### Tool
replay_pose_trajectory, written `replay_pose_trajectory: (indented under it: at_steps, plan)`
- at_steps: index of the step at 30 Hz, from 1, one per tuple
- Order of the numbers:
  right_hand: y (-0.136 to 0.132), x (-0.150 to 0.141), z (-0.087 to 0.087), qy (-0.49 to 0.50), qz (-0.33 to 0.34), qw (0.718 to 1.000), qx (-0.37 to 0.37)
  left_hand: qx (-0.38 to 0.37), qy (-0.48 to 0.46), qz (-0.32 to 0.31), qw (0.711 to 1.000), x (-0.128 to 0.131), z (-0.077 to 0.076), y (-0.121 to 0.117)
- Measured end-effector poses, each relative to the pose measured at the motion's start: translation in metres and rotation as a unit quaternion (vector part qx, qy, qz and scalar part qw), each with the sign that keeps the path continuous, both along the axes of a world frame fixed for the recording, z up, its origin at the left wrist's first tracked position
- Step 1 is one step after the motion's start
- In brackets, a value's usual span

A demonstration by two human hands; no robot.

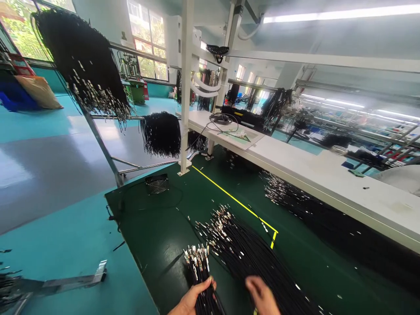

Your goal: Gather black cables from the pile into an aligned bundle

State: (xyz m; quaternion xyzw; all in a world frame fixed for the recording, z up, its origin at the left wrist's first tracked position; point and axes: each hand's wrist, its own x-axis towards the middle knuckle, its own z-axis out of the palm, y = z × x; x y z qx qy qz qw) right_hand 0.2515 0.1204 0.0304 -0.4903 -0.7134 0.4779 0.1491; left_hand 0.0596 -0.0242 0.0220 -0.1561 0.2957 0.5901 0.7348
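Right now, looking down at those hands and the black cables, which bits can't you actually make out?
Head view only:
- Left hand: wrist and palm cut off by the bottom edge; its grip on the small cable bundle is partly hidden.
- Right hand: motion-blurred and cut off below, so contact with the large cable pile is unclear.
- Metal terminals: too small to tell their type.
- Items on the white bench: distant and blurred.

i see a small bundle of black cables (pixel 201 275) with metal tips, upright, beside a large cable pile (pixel 249 253) lying flat.
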Motion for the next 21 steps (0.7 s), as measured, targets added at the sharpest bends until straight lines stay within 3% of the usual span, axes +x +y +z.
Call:
replay_pose_trajectory:
  at_steps: [3,5,7,10,13,16,18,21]
  plan:
    - [0.061,-0.004,-0.019,-0.139,-0.054,0.978,0.145,-0.021,0.011,0.007,1.000,0.001,0.003,-0.003]
    - [0.083,-0.006,-0.032,-0.187,-0.069,0.965,0.170,-0.034,0.035,-0.002,0.999,0.000,0.009,-0.003]
    - [0.088,-0.008,-0.042,-0.189,-0.063,0.965,0.170,-0.047,0.061,-0.012,0.997,-0.002,0.015,-0.002]
    - [0.079,-0.008,-0.044,-0.160,-0.039,0.970,0.180,-0.056,0.088,-0.008,0.995,-0.004,0.017,0.001]
    - [0.067,-0.003,-0.031,-0.133,-0.033,0.975,0.177,-0.070,0.098,0.007,0.993,-0.003,0.011,0.004]
    - [0.051,0.008,-0.017,-0.109,-0.069,0.979,0.159,-0.097,0.093,0.010,0.991,0.000,0.008,0.009]
    - [0.032,0.016,-0.015,-0.045,-0.084,0.989,0.110,-0.094,0.093,0.029,0.991,0.002,0.013,0.012]
    - [-0.009,0.018,-0.027,0.057,-0.093,0.993,-0.035,-0.060,0.091,0.062,0.992,0.005,0.028,0.015]
